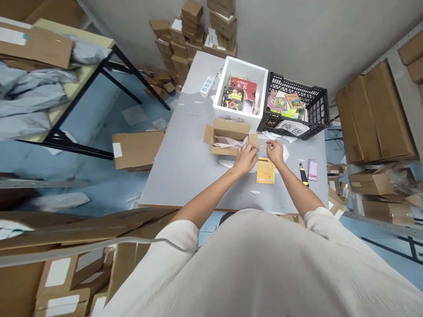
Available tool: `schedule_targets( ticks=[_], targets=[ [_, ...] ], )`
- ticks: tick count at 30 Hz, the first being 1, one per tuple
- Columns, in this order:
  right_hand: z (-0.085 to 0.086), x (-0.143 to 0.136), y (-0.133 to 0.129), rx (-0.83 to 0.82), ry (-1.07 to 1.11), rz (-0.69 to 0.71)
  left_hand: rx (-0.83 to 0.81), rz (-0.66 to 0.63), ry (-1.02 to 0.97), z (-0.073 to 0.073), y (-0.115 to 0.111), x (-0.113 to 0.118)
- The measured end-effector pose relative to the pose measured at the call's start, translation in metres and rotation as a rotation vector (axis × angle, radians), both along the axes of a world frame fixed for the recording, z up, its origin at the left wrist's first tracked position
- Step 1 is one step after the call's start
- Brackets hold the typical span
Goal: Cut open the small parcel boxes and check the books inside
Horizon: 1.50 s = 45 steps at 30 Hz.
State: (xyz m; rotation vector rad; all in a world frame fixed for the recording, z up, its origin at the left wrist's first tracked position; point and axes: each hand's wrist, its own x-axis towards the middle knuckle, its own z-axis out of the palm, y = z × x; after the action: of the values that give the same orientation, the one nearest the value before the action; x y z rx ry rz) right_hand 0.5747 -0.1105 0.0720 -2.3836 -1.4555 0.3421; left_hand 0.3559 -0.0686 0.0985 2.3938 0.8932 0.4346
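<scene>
A small, plain brown cardboard box [231, 133] sits upright on the gray tabletop [191, 163], its longer side running left to right. Its top is open: the back flap stands up, the left one splays outward, and the front one folds down toward the viewer. Crumpled whitish wrapping [228, 141] lies inside along its length. Near the box, to the front and right, a rectangular yellow-orange packet [265, 171] lies flat, with a dark strip near its far edge and print too small to read.

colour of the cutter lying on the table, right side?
The cutter is black and yellow; shows best in the head view.
</scene>
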Motion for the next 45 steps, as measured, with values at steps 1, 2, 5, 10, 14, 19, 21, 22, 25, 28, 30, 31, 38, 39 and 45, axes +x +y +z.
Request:
schedule_targets(
  ticks=[1, 2, 5, 10, 14, 19, 21, 22, 25, 28, 30, 31, 38, 39, 45],
  targets=[
    [-0.005, 0.012, -0.014, -0.012, 0.019, -0.038, -0.011, -0.036, -0.009, -0.004, -0.008, 0.007],
    [-0.012, 0.022, -0.029, -0.027, 0.048, -0.077, -0.027, -0.072, -0.014, -0.01, -0.016, 0.014],
    [-0.035, 0.041, -0.073, -0.088, 0.167, -0.204, -0.113, -0.169, 0.01, -0.035, -0.038, 0.03],
    [-0.078, 0.039, -0.132, -0.234, 0.423, -0.373, -0.332, -0.17, 0.253, -0.09, -0.068, 0.042],
    [-0.105, 0.025, -0.161, -0.324, 0.55, -0.44, -0.478, -0.165, 0.438, -0.126, -0.088, 0.039],
    [-0.119, 0.017, -0.169, -0.311, 0.627, -0.508, -0.582, -0.147, 0.47, -0.148, -0.103, 0.038],
    [-0.121, 0.016, -0.167, -0.312, 0.658, -0.528, -0.608, -0.118, 0.445, -0.153, -0.105, 0.039],
    [-0.121, 0.016, -0.165, -0.314, 0.675, -0.539, -0.617, -0.102, 0.429, -0.154, -0.106, 0.039],
    [-0.121, 0.015, -0.162, -0.301, 0.723, -0.573, -0.624, -0.056, 0.397, -0.156, -0.107, 0.04],
    [-0.119, 0.018, -0.161, -0.264, 0.743, -0.561, -0.632, -0.049, 0.427, -0.153, -0.107, 0.042],
    [-0.114, 0.024, -0.16, -0.23, 0.698, -0.52, -0.599, -0.065, 0.456, -0.146, -0.105, 0.047],
    [-0.111, 0.028, -0.159, -0.215, 0.654, -0.489, -0.554, -0.073, 0.459, -0.141, -0.103, 0.05],
    [-0.063, 0.055, -0.141, -0.224, 0.242, -0.165, -0.211, -0.057, 0.282, -0.093, -0.085, 0.091],
    [-0.055, 0.056, -0.138, -0.228, 0.21, -0.113, -0.205, -0.053, 0.283, -0.088, -0.084, 0.096],
    [-0.019, 0.059, -0.126, -0.215, 0.095, 0.066, -0.157, 0.04, 0.282, -0.07, -0.086, 0.103]
  ],
)
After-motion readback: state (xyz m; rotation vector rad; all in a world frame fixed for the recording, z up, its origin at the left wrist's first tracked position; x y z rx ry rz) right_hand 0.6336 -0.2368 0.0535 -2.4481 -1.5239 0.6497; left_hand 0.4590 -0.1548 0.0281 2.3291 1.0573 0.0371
